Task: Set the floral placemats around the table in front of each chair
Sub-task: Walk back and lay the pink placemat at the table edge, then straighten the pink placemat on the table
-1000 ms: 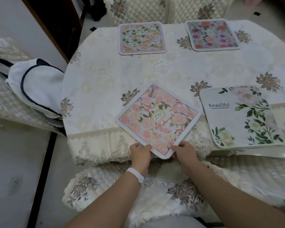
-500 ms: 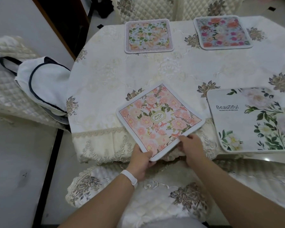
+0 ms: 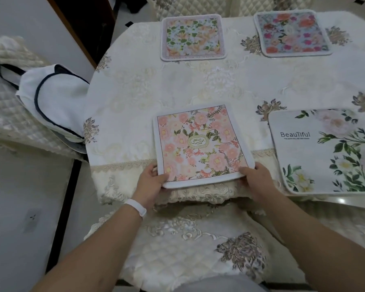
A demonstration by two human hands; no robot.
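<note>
Left grip [image 3: 153, 179]: holding the near-left corner of the pink placemat [image 3: 200, 144], thumb on top, fingers under the edge; white band on the wrist.
Right grip [image 3: 255, 177]: holding the near-right corner of the same mat, thumb on top near the border.
Pink placemat vs. grips: spans the gap between the two hands and reaches away from them onto the table [image 3: 198, 87]; near edge hangs past the table edge, over the lace drop of the cloth; sits roughly square to the edge, slightly turned.
Beautiful placemat [image 3: 325, 150]: just right of the right grip, flat on the table, near edge also at the table edge; not touching the pink one.
Peach-and-green placemat [image 3: 192, 36]: far side, well beyond the left grip, flat.
Red-and-pink placemat [image 3: 291, 32]: far side, beyond the right grip, flat, apart from its neighbour.
Placemat count: four, one held, three lying free.
Chairs: one quilted chair [image 3: 188, 249] directly below the grips; one at left [image 3: 6, 102] carrying a white bag [image 3: 51, 98] with dark trim; quilted chair backs show past the far mats, number cannot tell.
Hands count: two, both on the one mat.
</note>
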